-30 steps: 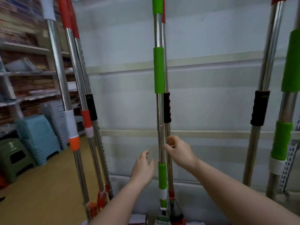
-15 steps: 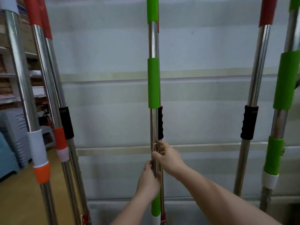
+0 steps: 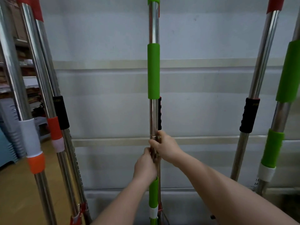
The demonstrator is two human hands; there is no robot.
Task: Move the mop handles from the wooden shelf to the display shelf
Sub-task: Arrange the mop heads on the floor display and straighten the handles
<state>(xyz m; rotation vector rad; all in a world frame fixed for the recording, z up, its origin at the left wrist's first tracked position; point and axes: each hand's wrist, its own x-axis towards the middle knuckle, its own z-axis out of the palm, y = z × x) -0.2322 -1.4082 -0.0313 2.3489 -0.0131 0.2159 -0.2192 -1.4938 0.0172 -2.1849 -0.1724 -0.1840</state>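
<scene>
Both hands grip the upright green pole (image 3: 153,69): right hand (image 3: 167,147) just above left hand (image 3: 145,166), fingers curled.

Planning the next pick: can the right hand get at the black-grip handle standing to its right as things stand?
Probably not yet: the right hand grips the centre green handle together with the left hand. Bare wall lies between it and the black-grip handle, so once it lets go the path looks free.
</scene>
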